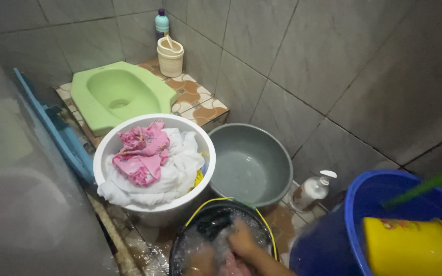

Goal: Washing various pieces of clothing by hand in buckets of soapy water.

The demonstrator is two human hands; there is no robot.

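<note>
Landmark: black wash bucket point(216, 230) with a yellow rim, at the bottom middle of the view, holding sudsy water.

Far left of the bucket: blue plastic piece point(60, 130) leaning along a blurred grey wall.

Up and left of the bucket: green squat toilet point(116, 92) set in a raised step of brown-patterned tile.

Just left of and above the bucket: white tub point(129, 204), touching or nearly touching the bucket's rim, heaped with white cloth point(177, 171) and a crumpled pink flowered garment point(141, 153) on top.

In the bucket: pink cloth point(231, 266), wet and bunched, half under the suds at the near edge.

Left hand point(200, 260): in the suds beside the pink cloth; blurred, so whether its fingers are apart or together cannot be told.

Right hand point(244, 240): pressed down on the pink cloth in the water, fingers curled over it.

Above the bucket: grey basin point(251, 163) with a little water in it.

Far above, in the corner: cream pot point(171, 56) with a bottle behind it.

Right of the bucket: clear pump bottle point(313, 189) on the floor.

Far right: blue bucket point(354, 225) with a yellow dipper point(410, 248) inside and a green hose point(425, 184) over it.

Room: wet brown-tiled floor point(282, 220), large grey wall tiles point(333, 66), dim light.
</note>
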